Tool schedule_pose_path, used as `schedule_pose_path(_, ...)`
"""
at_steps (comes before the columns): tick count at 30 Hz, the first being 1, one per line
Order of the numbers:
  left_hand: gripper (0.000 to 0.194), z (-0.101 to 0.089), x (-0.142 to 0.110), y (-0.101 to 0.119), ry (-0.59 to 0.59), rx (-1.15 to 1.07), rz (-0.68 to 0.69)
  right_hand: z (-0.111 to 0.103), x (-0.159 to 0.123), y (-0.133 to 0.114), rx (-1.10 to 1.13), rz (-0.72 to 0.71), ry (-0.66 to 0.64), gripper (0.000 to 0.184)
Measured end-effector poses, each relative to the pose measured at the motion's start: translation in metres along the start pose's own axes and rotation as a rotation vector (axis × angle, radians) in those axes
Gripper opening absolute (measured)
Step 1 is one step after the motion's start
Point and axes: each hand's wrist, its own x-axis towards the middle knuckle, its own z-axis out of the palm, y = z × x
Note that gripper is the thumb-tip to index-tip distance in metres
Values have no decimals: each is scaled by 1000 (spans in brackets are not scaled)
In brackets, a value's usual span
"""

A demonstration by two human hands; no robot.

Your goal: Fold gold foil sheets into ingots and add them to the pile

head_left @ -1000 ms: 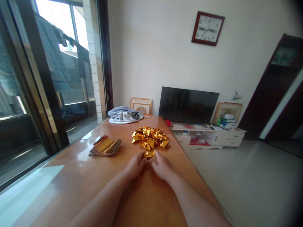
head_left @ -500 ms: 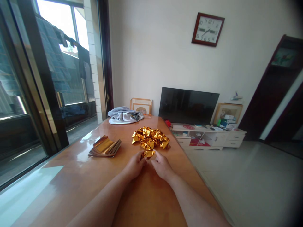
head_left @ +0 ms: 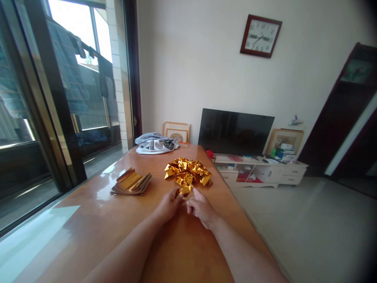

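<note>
A small folded piece of gold foil paper [head_left: 185, 190] is held low over the table by its two ends. My left hand [head_left: 169, 204] is closed on the left end, thumb toward me. At the right end, the index finger of my right hand [head_left: 202, 206] presses against the paper, while its thumb sits lower and the other fingers curl in. Just beyond lies a heap of folded gold paper pieces [head_left: 188, 171], shiny and pointed. Left of my hands is a stack of flat gold paper sheets [head_left: 132, 182], their edges curling up.
The glossy wooden table [head_left: 118, 232] has its right edge close to my right forearm. Bundled grey cloth [head_left: 156, 144] lies at the far end, near leaning picture frames [head_left: 176, 131]. A television [head_left: 235, 131] stands on a low white cabinet [head_left: 265, 173] beyond the table.
My right thumb has drawn back a little from the gold paper, and the right fingers look more curled. My left hand stays in place. The view has shifted slightly.
</note>
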Motion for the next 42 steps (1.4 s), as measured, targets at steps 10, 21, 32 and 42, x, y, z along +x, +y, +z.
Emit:
schedule_pose_path(10,42,1,1,0,-18,8,11,4,-3,-4,135,20,-67,70)
schedule_pose_path(21,45,0,1,1,40,121,81,3,-1,-2,170,37,-58,74)
schedule_pose_path(32,42,-23,6,-7,287,392,139,-10,16,21,109,121,133,87)
schedule_pose_path(42,45,-21,3,10,333,423,74,-11,14,18,78,163,64,76)
